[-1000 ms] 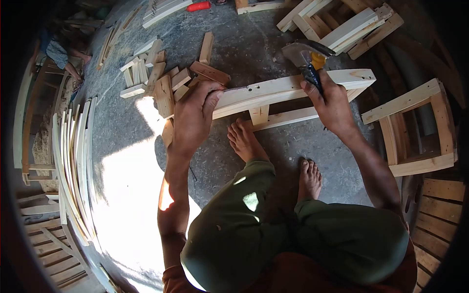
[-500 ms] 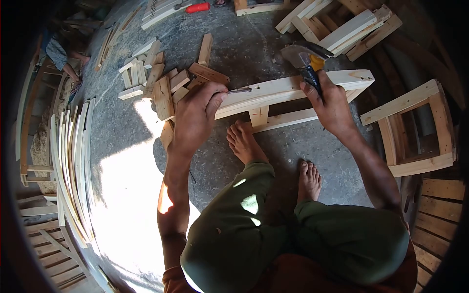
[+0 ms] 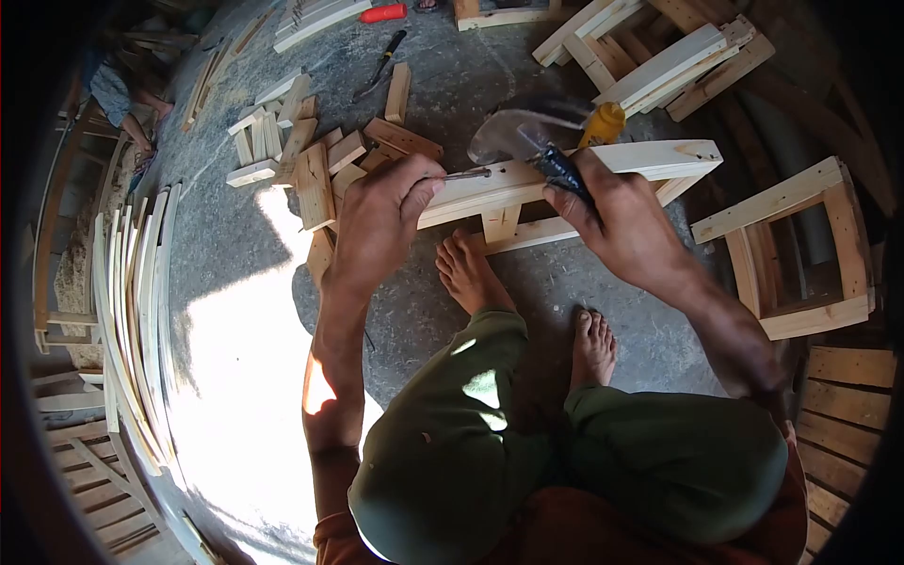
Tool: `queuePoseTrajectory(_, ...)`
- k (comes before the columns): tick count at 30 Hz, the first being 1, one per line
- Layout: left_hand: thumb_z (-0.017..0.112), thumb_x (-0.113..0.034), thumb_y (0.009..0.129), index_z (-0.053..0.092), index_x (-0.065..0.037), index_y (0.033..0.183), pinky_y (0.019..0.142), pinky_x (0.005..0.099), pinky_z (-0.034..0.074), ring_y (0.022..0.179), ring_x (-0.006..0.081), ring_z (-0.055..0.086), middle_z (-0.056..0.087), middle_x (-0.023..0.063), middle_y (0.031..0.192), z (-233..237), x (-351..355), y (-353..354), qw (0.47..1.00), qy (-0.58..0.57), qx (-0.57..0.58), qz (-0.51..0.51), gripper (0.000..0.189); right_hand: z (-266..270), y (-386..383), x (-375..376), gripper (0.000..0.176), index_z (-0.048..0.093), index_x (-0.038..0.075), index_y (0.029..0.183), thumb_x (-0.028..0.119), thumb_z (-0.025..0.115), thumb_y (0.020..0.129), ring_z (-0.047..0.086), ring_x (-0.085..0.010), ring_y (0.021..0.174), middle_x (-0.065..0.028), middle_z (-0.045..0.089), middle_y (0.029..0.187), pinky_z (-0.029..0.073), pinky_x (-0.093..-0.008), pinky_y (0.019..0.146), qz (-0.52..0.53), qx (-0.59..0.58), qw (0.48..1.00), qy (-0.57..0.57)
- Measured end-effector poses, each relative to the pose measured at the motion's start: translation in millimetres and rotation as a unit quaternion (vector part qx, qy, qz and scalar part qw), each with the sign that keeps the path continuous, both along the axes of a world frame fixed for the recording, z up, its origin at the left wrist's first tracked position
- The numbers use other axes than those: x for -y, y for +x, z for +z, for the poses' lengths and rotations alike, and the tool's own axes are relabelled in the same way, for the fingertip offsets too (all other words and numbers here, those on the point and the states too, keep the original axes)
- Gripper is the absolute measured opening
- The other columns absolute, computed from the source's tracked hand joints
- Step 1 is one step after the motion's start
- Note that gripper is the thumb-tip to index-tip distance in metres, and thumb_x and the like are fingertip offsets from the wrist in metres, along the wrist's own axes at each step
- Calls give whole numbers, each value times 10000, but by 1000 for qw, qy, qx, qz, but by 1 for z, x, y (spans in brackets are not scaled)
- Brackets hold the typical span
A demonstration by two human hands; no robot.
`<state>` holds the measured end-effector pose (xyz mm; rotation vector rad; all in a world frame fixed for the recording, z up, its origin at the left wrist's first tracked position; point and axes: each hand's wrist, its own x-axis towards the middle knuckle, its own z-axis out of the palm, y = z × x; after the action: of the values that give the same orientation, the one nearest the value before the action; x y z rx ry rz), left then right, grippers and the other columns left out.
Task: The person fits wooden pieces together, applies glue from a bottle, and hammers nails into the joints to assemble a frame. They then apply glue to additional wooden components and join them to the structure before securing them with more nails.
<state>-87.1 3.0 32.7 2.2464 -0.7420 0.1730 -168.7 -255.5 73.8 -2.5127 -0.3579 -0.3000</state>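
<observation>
My left hand (image 3: 381, 212) is closed around a thin metal rod (image 3: 468, 174), whose far end lies at the top of a pale wooden frame (image 3: 556, 179). My right hand (image 3: 617, 212) grips a hammer (image 3: 556, 169) by its dark handle. The hammer's head, smeared by motion, is above the frame, to the right of the rod's end and apart from it. The frame stands on the floor in front of my feet, with a short cross piece (image 3: 500, 226) between its rails. A small dark hole or mark shows in the top rail.
Short wood blocks (image 3: 315, 188) lie piled at left. Behind the frame stands a yellow bottle (image 3: 604, 123). A tool with a black-and-yellow handle (image 3: 386, 58) and a red bottle (image 3: 383, 13) lie farther off. Another wooden frame (image 3: 800, 250) stands right; long strips (image 3: 141, 311) lie left. Another person's leg (image 3: 137, 132) shows far left.
My right hand has swung the hammer left, bringing its head nearer the rod. My left hand stays almost still. The black-and-yellow-handled tool now shows on the floor behind the blocks.
</observation>
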Motion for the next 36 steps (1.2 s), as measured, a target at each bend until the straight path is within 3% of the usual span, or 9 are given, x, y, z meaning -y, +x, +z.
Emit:
queuePoseTrajectory(3,652,-128,956,673,-49,1028,719,334,518,770,239,691,705,113,879,1,1,-2,1000,-1,4,2,109,46,-3,-4,264,597,27,966,287,605,1014,480,-68,492,5,544,636,352,-254,440,-45,82,990,105)
queuePoseTrajectory(6,651,-122,955,670,-45,1027,723,341,519,766,245,690,700,121,859,-2,1,1,1000,-5,3,-3,107,68,13,-2,271,614,53,960,310,563,1030,465,-101,453,9,522,610,356,-265,410,55,280,903,320)
queuePoseTrajectory(9,651,-115,953,668,-38,1025,725,343,519,770,245,692,699,128,859,3,1,6,1000,-12,12,-5,107,21,1,-4,218,587,-12,1021,205,581,1010,626,-198,488,-120,614,608,465,-361,419,-24,-154,987,-43)
queuePoseTrajectory(12,646,-102,952,663,-28,1022,731,344,518,780,253,691,697,137,869,4,-1,11,999,-11,35,-23,103,11,12,8,257,560,-37,1040,217,591,1005,649,-258,480,-171,603,582,502,-418,447,17,19,993,-114)
queuePoseTrajectory(21,611,-98,964,655,-17,1050,761,368,505,827,316,672,680,172,904,3,0,5,999,4,-9,-33,126,60,-2,-3,263,612,20,1038,278,639,1001,560,-70,573,-34,588,644,449,-267,509,-16,172,962,211)
queuePoseTrajectory(25,620,-88,955,657,11,1041,779,376,507,849,321,673,678,175,933,-1,2,-3,1000,-1,19,-16,136,-1,0,3,294,550,-22,1030,253,642,984,693,-394,640,-217,628,665,507,-456,521,-3,-46,999,-7)
queuePoseTrajectory(32,636,-77,934,668,22,1032,784,382,514,862,340,674,683,179,953,1,4,-3,1000,-14,24,-14,143,56,6,-5,233,586,-8,983,219,631,1004,552,-102,510,-40,580,623,415,-259,454,-3,192,972,133)
queuePoseTrajectory(35,637,-74,931,672,13,1036,780,379,516,859,351,672,687,179,953,1,3,-2,999,-5,34,-16,141,34,7,0,203,586,-26,1029,169,630,995,557,-136,481,-20,613,638,428,-267,465,39,207,921,329)
queuePoseTrajectory(36,637,-74,931,672,13,1036,780,379,516,859,351,672,687,179,953,3,3,-1,999,-7,36,-15,141,-4,9,6,220,579,-27,1028,179,643,984,593,-216,494,-75,618,631,451,-301,477,26,128,983,132)
